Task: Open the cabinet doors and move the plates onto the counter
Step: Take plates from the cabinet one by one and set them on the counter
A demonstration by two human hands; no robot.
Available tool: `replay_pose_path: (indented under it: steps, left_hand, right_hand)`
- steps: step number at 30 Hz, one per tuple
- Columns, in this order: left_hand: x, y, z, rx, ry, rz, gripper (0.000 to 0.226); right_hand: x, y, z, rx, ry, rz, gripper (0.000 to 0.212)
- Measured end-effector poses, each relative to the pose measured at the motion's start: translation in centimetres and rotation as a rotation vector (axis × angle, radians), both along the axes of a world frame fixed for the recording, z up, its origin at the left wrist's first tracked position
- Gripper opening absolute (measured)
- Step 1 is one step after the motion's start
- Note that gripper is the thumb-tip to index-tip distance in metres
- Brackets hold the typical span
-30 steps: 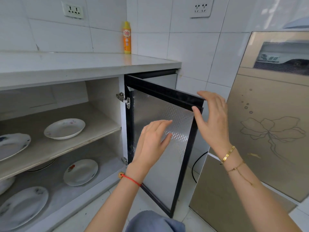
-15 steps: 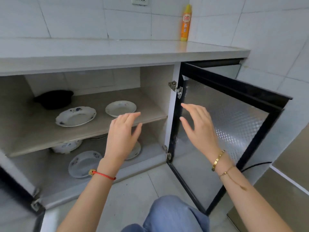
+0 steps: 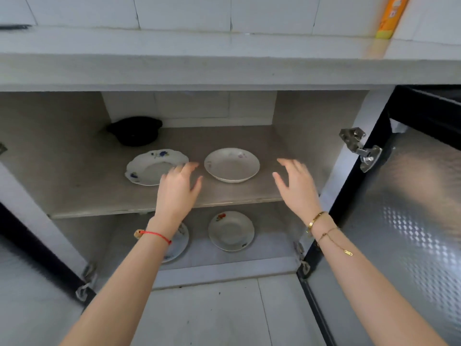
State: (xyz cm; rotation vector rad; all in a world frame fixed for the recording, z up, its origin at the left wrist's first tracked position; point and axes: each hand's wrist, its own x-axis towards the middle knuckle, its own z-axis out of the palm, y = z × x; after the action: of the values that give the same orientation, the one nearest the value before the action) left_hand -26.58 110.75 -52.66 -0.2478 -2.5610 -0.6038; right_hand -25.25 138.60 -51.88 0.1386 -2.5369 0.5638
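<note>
1. nearest me, my two bare forearms reach forward over the tiled floor [image 3: 207, 313], a red string on the left wrist and gold chains on the right
2. the right cabinet door [image 3: 411, 221] stands swung wide open at my right; the left door [image 3: 30, 248] is open too, only its dark edge showing
3. on the cabinet's bottom level a small plate with a red flower [image 3: 231, 231] lies flat, and another plate [image 3: 178, 242] beside it is half hidden behind my left wrist
4. my left hand [image 3: 178, 189] hovers at the front edge of the middle shelf [image 3: 99, 196], fingers spread and holding nothing; its tips overlap the blue-flowered plate [image 3: 149, 168], contact i cannot tell
5. my right hand [image 3: 296, 186] is likewise spread wide and empty, just right of the deep white plate [image 3: 231, 166]
6. a black pot [image 3: 134, 131] sits at the back of that shelf
7. above, the worktop [image 3: 174, 63] carries an orange bottle [image 3: 389, 16] at the far right
</note>
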Motion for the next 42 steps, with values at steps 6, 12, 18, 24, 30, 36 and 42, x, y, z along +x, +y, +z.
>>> replay_pose_path:
  steps: [6,12,18,24,30,36,42]
  left_hand:
    - [-7.3,1.0,-2.2,0.184,-0.196,0.042,0.036]
    - [-12.4,2.3,-3.6,0.089,-0.280,0.133,0.037]
    - [-14.9,2.8,-4.7,0.011,-0.410,0.178,0.045]
    - [-15.3,2.7,-5.5,0.199,-0.420,0.073,0.031]
    - [-12.2,2.2,-5.8,0.372,-0.377,0.059,0.015]
    - [-3.9,1.4,-3.3,0.505,-0.347,0.088,0.019]
    - [6.5,0.7,3.0,0.582,-0.424,0.131,0.022]
  right_hand:
    - [-9.0,-0.4,-3.0,-0.072,-0.182,-0.032,0.042]
    - [-14.2,-0.4,-5.1,-0.117,-0.323,-0.046,0.049]
    - [-16.4,-0.1,-6.3,-0.206,-0.364,-0.034,0.033]
    - [-16.8,-0.7,-6.2,-0.314,-0.425,0.010,0.019]
    - [-13.8,-1.2,-6.0,-0.323,-0.400,0.007,0.018]
    - [-6.1,-2.2,-4.2,-0.399,-0.377,0.051,0.030]
    - [4.4,-3.0,1.3,-0.497,-0.484,0.002,0.036]
